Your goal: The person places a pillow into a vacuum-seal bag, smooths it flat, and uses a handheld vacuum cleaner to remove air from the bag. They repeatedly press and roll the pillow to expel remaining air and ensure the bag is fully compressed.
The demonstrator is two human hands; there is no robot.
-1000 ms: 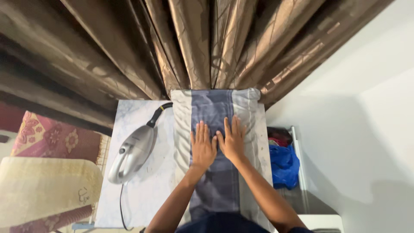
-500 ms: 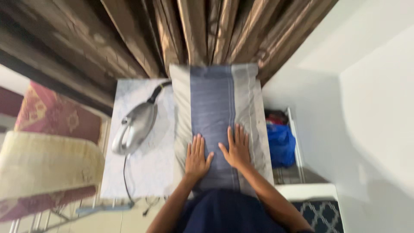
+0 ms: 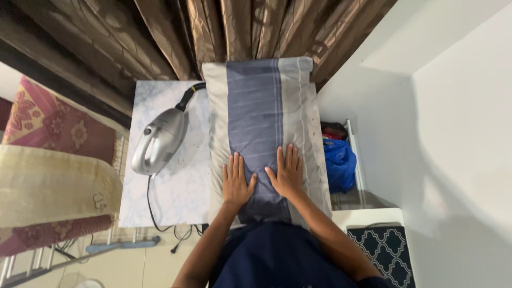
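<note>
A folded cloth (image 3: 256, 106) with a blue-grey middle band and pale grey sides lies lengthwise on a white marbled ironing board (image 3: 176, 186). My left hand (image 3: 236, 181) presses flat on the cloth near its close end, fingers spread. Just to the right, my right hand (image 3: 288, 172) lies flat on the same cloth, over the edge of the blue band. Neither hand grips anything. A silver steam iron (image 3: 159, 141) with a black cord rests on the board to the left of the cloth.
Brown pleated curtains (image 3: 224, 26) hang behind the board. A white wall (image 3: 458, 133) is on the right, with a rack holding a blue bag (image 3: 338, 165) beside the board. A patterned pink and cream textile (image 3: 48, 160) lies at the left. A dark patterned mat (image 3: 384, 250) covers the floor.
Both hands have slid along the cloth toward me, from its middle to its near end. The camera view has shifted, showing more of the cloth's far end.
</note>
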